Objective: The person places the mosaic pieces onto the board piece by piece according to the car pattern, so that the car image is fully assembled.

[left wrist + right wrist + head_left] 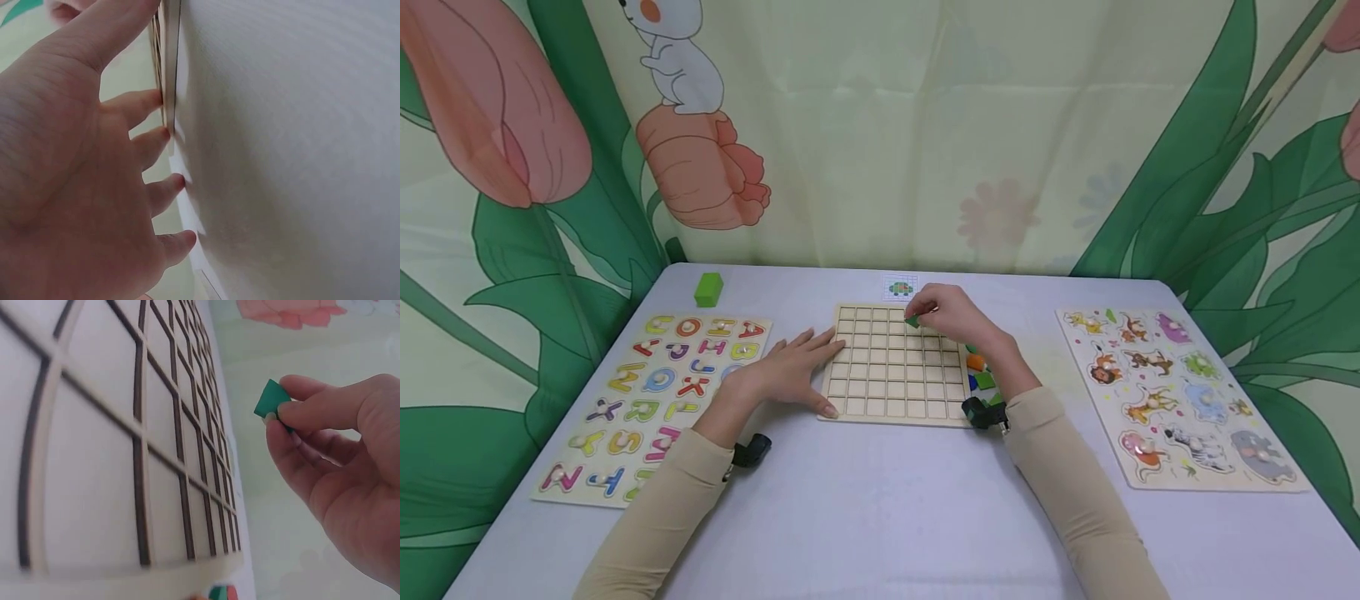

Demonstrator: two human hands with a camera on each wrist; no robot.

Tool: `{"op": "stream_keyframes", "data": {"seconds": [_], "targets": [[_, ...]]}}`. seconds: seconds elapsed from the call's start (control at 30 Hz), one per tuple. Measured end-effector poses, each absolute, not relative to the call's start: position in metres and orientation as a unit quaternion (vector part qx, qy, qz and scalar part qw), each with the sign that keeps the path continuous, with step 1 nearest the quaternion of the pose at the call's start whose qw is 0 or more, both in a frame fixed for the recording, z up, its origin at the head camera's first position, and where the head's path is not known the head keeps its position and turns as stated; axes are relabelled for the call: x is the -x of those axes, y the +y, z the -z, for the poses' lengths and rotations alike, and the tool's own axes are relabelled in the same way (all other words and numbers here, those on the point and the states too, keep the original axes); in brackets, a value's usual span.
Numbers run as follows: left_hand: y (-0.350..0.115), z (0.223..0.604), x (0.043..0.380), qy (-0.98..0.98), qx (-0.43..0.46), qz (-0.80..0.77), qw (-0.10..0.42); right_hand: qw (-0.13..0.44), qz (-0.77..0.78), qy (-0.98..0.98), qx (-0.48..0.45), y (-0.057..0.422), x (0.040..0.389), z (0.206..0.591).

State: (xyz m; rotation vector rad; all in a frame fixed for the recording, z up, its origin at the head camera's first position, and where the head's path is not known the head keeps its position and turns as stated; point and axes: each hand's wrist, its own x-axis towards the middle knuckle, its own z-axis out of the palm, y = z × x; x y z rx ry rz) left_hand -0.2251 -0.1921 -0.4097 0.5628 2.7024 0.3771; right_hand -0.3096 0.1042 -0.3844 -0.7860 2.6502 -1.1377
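Note:
A wooden grid board (880, 379) with square compartments lies flat on the white table. My right hand (951, 311) pinches a small dark green block (272, 398) between thumb and fingers, above the board's far part. In the right wrist view the block shows a pointed corner and stands apart from the grid. My left hand (790, 371) is spread at the board's left edge, its thumb and a fingertip touching the frame. The left wrist view shows its fingers (150, 147) straight and apart, with nothing held.
Loose coloured blocks (984, 381) lie at the board's right side, partly behind the right forearm. A small pattern card (900, 287) sits beyond the board. A letter puzzle (625, 442) lies left, an animal puzzle (1120, 408) right. A green block (708, 290) stands at the back left.

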Motion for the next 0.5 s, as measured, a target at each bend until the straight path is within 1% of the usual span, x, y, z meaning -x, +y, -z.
{"op": "stream_keyframes", "data": {"seconds": [0.33, 0.5], "targets": [[-0.191, 0.406, 0.225, 0.954, -0.195, -0.133, 0.185, 0.093, 0.376, 0.88, 0.276, 0.067, 0.309, 0.394], [-0.191, 0.407, 0.226, 0.953, -0.196, -0.133, 0.186, 0.105, 0.36, 0.884, 0.28, 0.057, 0.311, 0.402]]}}
